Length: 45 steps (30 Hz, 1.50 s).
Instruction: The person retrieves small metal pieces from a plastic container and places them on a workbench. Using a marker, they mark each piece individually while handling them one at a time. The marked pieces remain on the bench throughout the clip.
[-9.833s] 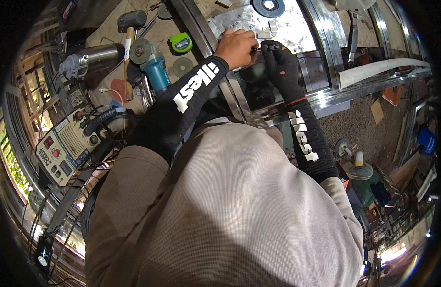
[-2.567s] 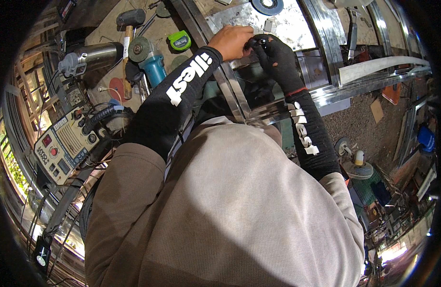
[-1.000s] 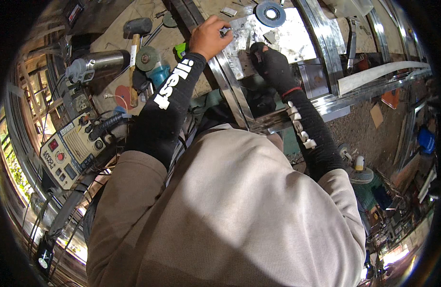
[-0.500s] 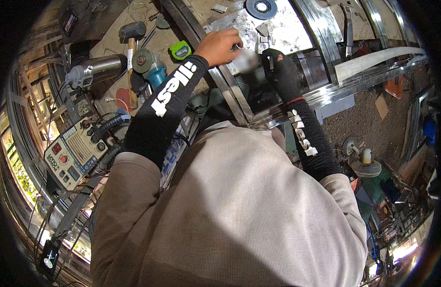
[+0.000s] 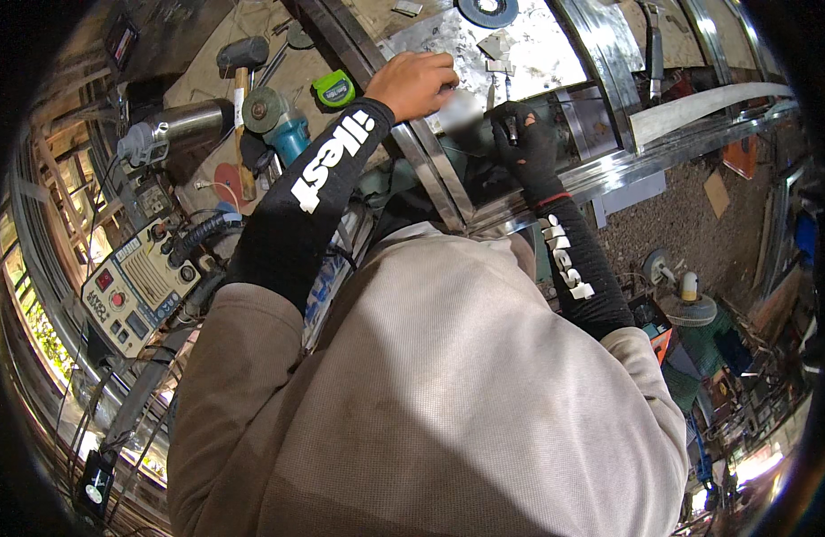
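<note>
My bare left hand rests over a steel bar of the frame, its fingers curled at the edge of a bright metal sheet. Whatever those fingers grip is hidden. To the right, my right hand wears a black glove with bare fingertips showing. It is closed around a slim dark tool, whose exact kind I cannot make out. Just beyond it, small pieces of metal lie on the sheet, near a grey abrasive disc. A blurred patch covers the space between the hands.
On the left are a green tape measure, an angle grinder, a mallet and a steel flask. A welding machine with cables stands nearer. Steel tubes and a hammer lie right; a fan stands beyond.
My right hand has turned and shifted slightly nearer, bringing the dark tool more into sight. The left hand has barely moved, its fingers still curled.
</note>
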Each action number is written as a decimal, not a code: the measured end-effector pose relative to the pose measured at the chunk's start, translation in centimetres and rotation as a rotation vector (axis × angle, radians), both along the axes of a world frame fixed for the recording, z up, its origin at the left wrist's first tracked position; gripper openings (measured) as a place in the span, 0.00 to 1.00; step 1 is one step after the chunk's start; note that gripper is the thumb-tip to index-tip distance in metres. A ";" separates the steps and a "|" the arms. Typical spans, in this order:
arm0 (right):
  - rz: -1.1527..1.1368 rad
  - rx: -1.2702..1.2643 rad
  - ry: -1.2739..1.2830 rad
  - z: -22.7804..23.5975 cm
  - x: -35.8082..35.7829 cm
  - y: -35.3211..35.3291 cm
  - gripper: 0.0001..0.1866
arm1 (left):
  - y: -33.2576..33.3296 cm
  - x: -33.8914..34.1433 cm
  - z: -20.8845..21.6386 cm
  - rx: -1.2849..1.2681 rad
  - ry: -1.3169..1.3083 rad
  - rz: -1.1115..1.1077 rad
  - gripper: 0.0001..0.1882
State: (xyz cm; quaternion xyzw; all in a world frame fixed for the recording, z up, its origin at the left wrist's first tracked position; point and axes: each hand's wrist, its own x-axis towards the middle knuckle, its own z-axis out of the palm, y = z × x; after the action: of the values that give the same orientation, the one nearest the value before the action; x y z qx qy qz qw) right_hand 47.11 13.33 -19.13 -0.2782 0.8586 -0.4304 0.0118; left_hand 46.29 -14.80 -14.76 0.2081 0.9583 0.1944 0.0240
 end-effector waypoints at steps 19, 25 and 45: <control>-0.005 0.027 -0.068 0.2 0.3 -0.4 0.17 | 0.2 -0.1 -0.1 -0.037 -0.070 -0.010 0.12; -0.075 -0.030 -0.137 1.2 1.0 -1.2 0.15 | 0.0 -0.1 0.1 -0.023 -0.085 -0.016 0.12; -0.218 -0.310 -0.286 2.7 3.0 -3.7 0.12 | 0.2 -0.3 -0.3 -0.059 -0.063 -0.077 0.11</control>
State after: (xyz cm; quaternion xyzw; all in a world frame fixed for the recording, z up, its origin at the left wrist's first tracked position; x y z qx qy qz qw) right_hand 50.08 9.62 -16.40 -0.1187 0.7967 -0.5910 0.0437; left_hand 45.96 -14.64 -15.11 0.2379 0.9536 0.1716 0.0676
